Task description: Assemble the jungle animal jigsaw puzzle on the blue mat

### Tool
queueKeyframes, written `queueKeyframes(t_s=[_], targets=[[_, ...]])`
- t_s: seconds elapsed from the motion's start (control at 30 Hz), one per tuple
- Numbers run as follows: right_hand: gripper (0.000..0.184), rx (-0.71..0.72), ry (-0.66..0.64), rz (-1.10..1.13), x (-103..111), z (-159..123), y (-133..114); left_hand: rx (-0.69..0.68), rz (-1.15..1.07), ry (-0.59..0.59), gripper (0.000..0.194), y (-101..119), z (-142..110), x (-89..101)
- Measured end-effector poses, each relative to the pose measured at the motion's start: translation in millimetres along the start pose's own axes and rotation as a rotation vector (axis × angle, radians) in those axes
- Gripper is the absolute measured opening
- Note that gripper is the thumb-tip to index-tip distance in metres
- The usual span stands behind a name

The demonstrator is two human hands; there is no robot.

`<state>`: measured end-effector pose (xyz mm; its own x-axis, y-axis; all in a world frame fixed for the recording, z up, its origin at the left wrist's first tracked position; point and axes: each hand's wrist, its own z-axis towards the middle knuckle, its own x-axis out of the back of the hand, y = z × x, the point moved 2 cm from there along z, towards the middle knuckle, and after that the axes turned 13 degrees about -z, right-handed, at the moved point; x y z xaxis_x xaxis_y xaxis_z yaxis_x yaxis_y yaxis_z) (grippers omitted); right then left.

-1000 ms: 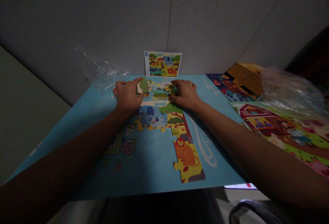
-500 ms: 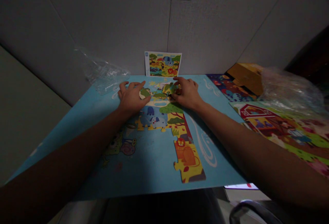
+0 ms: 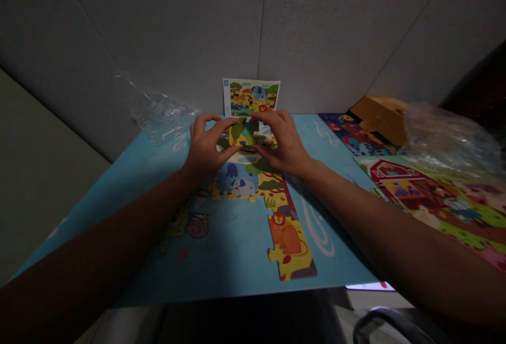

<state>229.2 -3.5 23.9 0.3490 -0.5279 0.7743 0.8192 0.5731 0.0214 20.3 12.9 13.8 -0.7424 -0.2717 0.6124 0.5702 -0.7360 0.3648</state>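
**Left hand (image 3: 207, 146) and right hand (image 3: 286, 141) face each other, pinching**

The person's bare arms reach forward from the lower corners and angle inward, the left arm (image 3: 118, 233) and the right arm (image 3: 375, 217) bringing the hands near each other at the middle. Each hand is bent into a C, its back turned outward. The left index finger (image 3: 225, 125) arches above the left thumb (image 3: 230, 152), which points inward. The right index finger (image 3: 265, 116) likewise extends above the right thumb (image 3: 264, 153). Index fingertips are close together, and the thumb tips nearly meet below them.
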Motion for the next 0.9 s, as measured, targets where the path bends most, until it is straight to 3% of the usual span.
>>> queueKeyframes(t_s=[0.13,0.27,0.37,0.53,0.7,0.9], targets=[[0.066,-0.14,-0.204,-0.143,7,1,-6,0.094,0.077,-0.061,0.052,6,1,1.4],[0.076,-0.273,-0.174,-0.211,-1,0,3,0.235,0.125,-0.032,0.055,-1,1,0.1],[0.065,-0.436,-0.213,-0.247,-15,-5,19,0.405,0.149,0.011,0.058,-11,0,-1.6],[0.04,-0.466,-0.351,-0.226,-23,-10,29,0.663,0.198,-0.197,0.056,-24,-4,-9.7],[0.03,-0.477,-0.35,-0.233,-21,-7,28,0.646,0.207,-0.217,0.058,-28,-7,-12.5],[0.033,-0.512,-0.332,-0.282,-22,-7,30,0.619,0.217,-0.23,0.061,-23,-6,-11.5]])
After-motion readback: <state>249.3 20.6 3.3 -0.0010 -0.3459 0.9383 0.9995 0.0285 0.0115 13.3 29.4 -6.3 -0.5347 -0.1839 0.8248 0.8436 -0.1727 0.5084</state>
